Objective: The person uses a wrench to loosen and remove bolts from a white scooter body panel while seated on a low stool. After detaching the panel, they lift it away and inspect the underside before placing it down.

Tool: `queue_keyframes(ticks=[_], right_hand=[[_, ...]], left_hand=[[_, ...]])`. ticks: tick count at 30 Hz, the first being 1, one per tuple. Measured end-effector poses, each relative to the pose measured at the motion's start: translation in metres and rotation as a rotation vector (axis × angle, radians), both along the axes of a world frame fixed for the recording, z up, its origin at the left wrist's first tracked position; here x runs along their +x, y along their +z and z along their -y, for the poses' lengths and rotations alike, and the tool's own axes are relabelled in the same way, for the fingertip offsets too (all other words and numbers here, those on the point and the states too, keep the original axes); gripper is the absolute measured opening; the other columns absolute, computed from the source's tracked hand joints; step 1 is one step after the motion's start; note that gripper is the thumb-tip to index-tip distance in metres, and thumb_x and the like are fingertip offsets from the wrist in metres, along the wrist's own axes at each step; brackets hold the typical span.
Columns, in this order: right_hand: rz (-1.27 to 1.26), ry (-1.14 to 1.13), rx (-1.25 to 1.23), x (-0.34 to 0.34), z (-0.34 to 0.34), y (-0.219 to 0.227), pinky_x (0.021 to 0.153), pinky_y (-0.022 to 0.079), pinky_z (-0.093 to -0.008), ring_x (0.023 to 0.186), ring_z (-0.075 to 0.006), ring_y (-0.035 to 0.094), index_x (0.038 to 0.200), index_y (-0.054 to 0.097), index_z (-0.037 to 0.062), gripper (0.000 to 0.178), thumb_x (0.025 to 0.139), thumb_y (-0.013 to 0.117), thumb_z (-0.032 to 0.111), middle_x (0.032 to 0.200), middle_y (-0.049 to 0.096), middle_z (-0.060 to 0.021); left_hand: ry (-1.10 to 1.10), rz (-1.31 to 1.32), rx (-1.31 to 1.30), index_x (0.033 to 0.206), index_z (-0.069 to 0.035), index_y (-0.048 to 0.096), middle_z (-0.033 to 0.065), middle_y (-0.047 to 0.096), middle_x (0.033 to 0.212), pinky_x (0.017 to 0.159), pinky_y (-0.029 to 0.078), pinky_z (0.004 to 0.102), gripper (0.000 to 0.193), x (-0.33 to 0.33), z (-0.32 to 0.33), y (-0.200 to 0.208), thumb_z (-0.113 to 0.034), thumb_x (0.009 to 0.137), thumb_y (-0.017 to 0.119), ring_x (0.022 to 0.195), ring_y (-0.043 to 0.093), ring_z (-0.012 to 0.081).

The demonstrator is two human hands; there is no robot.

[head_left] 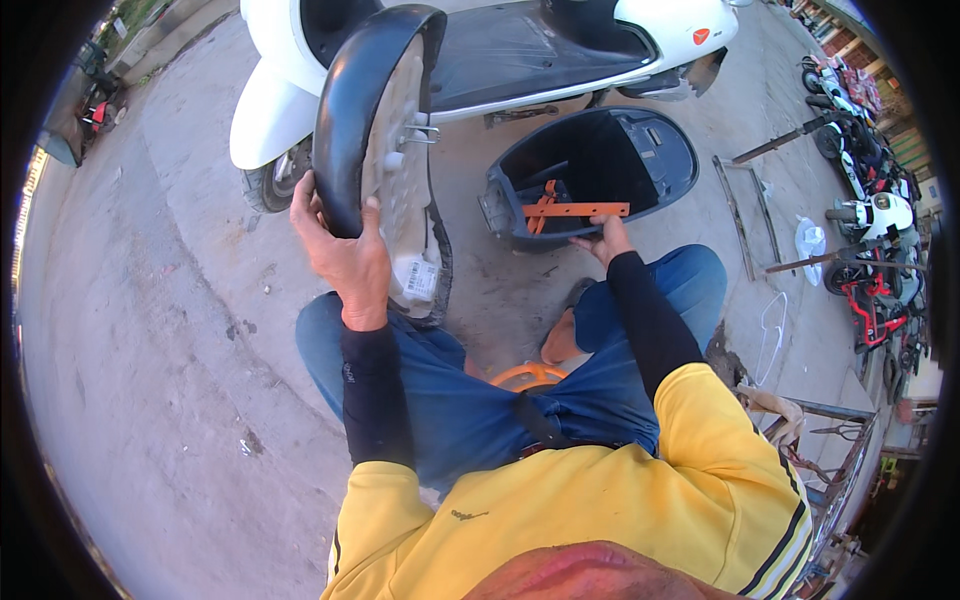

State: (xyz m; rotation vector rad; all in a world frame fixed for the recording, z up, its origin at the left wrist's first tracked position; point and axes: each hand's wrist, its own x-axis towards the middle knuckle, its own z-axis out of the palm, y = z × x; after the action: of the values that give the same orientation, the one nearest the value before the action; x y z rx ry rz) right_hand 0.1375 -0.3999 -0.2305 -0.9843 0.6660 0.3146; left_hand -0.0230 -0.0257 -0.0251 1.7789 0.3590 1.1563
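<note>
My left hand (345, 262) is closed around the edge of a black scooter seat (345, 130), which stands tipped on its side. Its pale underside (397, 190) faces right and carries a metal loop (424, 133) and a white label (420, 277). To the right, a dark plastic storage bucket (680, 165) rests open on the ground. My right hand (607, 242) is closed at its near rim, fingers on the outside. The thumb reaches over beside an orange bar with holes (575, 210); whether it also presses the bar is unclear. Another orange piece (543, 195) crosses the bar in the bucket.
A white scooter (275, 115) stands just ahead, its black footboard (530, 60) beyond the bucket. Between my legs is an orange ring-shaped part (528, 373). On the right are a metal frame (742, 215), a plastic bag (809, 240) and several parked scooters (880, 215).
</note>
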Motion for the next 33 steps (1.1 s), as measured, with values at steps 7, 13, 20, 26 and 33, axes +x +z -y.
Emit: queue_keyframes(ticks=[7,13,20,26,33], right_hand=[[-0.077,0.200,0.010,0.011,-0.007,0.018,0.108,0.041,-0.0655,0.133,-0.0443,0.047,0.140,0.048,0.0106,0.056,0.093,0.068,0.034,0.147,0.044,-0.0198],[0.102,0.087,-0.429,-0.061,-0.009,0.059,0.106,0.039,-0.0519,0.135,-0.0325,0.049,0.153,0.041,0.0073,0.080,0.092,0.073,0.048,0.151,0.046,-0.0144],[0.335,0.352,-0.200,-0.093,-0.058,0.075,0.108,0.041,-0.0444,0.128,-0.0255,0.058,0.148,0.047,0.0032,0.069,0.098,0.065,0.048,0.142,0.056,-0.0113],[0.173,0.556,0.095,-0.093,-0.076,0.106,0.109,0.042,-0.0455,0.130,-0.0285,0.056,0.152,0.044,0.0076,0.075,0.101,0.052,0.062,0.143,0.059,-0.0134],[0.354,0.380,0.178,-0.100,-0.061,0.130,0.098,0.051,-0.0324,0.109,-0.0195,0.067,0.127,0.064,-0.0050,0.064,0.102,0.058,0.053,0.122,0.070,-0.0142]], left_hand=[[0.063,-0.085,0.139,0.142,-0.005,0.049,0.0132,0.055,0.130,0.096,0.048,0.0342,0.070,-0.003,0.000,0.007,0.005,0.079,0.078,0.113,0.057,0.0217],[0.058,-0.027,0.148,0.144,-0.005,0.047,0.0123,0.054,0.131,0.094,0.049,0.0330,0.076,-0.026,0.013,0.037,0.003,0.077,0.081,0.112,0.057,0.0207],[0.108,0.359,-0.034,0.142,0.002,0.042,0.0149,0.062,0.126,0.102,0.048,0.0372,0.077,-0.085,0.037,0.103,0.007,0.076,0.082,0.111,0.061,0.0250],[0.134,0.404,-0.210,0.139,0.001,0.050,0.0198,0.058,0.132,0.105,0.050,0.0487,0.061,-0.103,0.047,0.134,0.000,0.082,0.071,0.115,0.061,0.0327],[-0.036,0.349,-0.552,0.141,0.005,0.049,0.0200,0.057,0.134,0.104,0.050,0.0476,0.060,-0.100,-0.005,0.110,-0.010,0.087,0.070,0.119,0.060,0.0337]])
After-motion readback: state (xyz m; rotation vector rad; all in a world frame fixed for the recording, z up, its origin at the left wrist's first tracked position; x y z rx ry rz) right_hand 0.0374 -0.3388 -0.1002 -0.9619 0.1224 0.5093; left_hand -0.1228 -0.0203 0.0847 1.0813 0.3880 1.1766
